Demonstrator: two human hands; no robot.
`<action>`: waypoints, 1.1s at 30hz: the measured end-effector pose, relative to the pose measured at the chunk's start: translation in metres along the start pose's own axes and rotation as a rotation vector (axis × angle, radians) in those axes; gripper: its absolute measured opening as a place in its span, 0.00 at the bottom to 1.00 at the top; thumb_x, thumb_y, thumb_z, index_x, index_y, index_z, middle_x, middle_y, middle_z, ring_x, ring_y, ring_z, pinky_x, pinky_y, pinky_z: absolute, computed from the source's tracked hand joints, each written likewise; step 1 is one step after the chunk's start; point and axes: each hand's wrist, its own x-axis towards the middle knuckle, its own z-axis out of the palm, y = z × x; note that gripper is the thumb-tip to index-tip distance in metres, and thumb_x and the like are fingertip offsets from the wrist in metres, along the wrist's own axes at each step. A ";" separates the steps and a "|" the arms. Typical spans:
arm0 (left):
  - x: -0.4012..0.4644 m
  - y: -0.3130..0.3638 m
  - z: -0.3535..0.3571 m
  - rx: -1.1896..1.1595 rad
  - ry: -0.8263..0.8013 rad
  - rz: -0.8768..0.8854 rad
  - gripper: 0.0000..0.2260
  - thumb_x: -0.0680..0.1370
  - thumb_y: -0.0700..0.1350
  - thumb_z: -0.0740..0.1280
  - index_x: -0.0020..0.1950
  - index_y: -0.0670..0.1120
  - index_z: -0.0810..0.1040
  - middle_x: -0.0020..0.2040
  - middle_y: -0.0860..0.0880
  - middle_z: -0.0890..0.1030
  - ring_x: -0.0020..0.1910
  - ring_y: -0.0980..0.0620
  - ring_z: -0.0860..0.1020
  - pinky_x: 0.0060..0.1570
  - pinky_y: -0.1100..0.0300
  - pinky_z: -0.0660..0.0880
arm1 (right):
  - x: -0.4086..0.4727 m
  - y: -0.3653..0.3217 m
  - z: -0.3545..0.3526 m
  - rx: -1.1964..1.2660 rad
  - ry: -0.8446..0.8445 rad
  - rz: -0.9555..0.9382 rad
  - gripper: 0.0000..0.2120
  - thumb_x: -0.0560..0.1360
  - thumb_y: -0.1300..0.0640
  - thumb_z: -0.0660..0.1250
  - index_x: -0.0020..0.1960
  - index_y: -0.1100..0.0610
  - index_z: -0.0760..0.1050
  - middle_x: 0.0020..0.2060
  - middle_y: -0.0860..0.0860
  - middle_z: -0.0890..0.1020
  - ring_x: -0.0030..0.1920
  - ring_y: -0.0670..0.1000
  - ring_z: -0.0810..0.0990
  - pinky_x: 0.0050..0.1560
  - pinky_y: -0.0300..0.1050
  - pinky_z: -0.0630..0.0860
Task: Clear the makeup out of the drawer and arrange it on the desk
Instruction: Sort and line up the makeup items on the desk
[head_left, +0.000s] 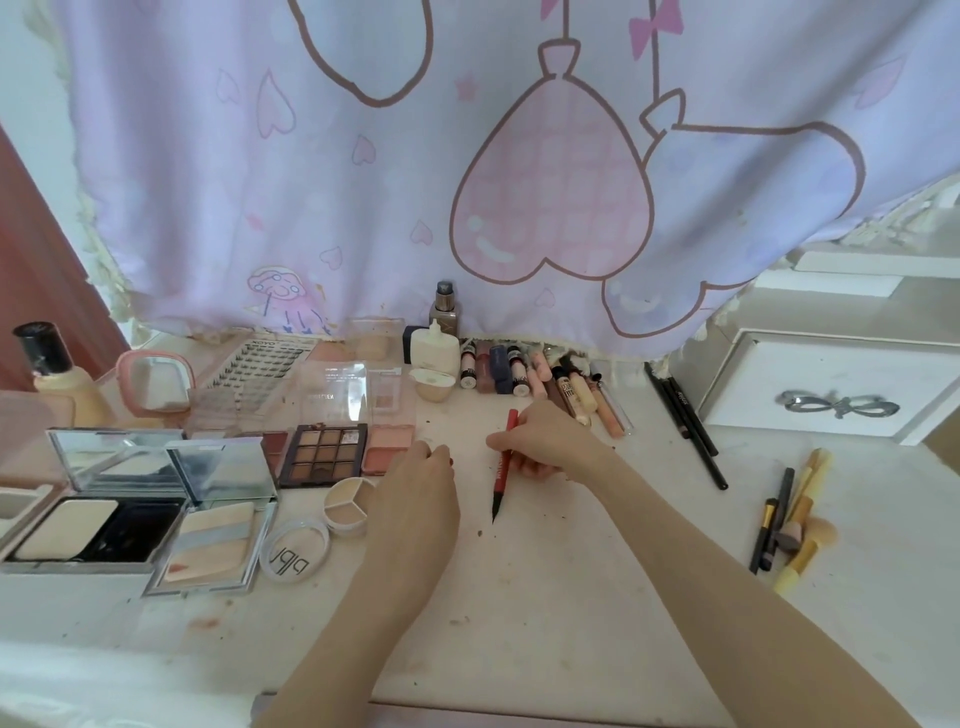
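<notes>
My right hand (550, 441) grips a red eyeliner pen (500, 483) in the middle of the white desk (545, 597); its uncapped dark tip points toward me. My left hand (421, 478) rests beside the brown eyeshadow palette (323, 454), fingers closed around a small clear cap (423, 443). A three-part concealer pot (347, 504) and its clear lid (293, 548) lie left of that hand. Open powder compacts (130, 509) sit at the left. A row of lip and concealer tubes (540, 379) lines the back. The drawer is out of view.
A lilac heart-print curtain (467, 156) hangs over the back of the desk. Black pencils (691, 421) and yellow-handled brushes (795, 514) lie at the right, below a white drawer box with a silver bow (831, 389). Bottles (444, 312), a pink mirror (153, 382) and lash trays stand behind.
</notes>
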 end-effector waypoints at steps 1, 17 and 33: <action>0.000 0.001 0.001 -0.004 0.006 0.003 0.08 0.81 0.41 0.54 0.54 0.45 0.72 0.52 0.50 0.72 0.50 0.51 0.72 0.29 0.62 0.57 | 0.001 -0.001 0.000 -0.017 0.007 -0.006 0.11 0.73 0.54 0.68 0.37 0.60 0.72 0.27 0.52 0.76 0.26 0.49 0.72 0.27 0.38 0.70; 0.011 -0.003 0.008 -0.191 0.023 -0.018 0.10 0.79 0.40 0.58 0.57 0.43 0.76 0.52 0.46 0.73 0.53 0.49 0.72 0.43 0.57 0.70 | 0.007 -0.006 0.012 -0.259 0.043 -0.091 0.12 0.73 0.51 0.69 0.44 0.60 0.74 0.36 0.54 0.78 0.34 0.51 0.76 0.41 0.45 0.78; 0.011 -0.001 -0.004 -0.340 0.066 -0.039 0.09 0.80 0.43 0.59 0.57 0.47 0.76 0.55 0.51 0.72 0.48 0.53 0.73 0.42 0.59 0.70 | -0.025 -0.011 -0.007 -0.603 -0.013 -0.357 0.10 0.80 0.57 0.58 0.59 0.57 0.72 0.57 0.55 0.77 0.57 0.54 0.73 0.51 0.46 0.71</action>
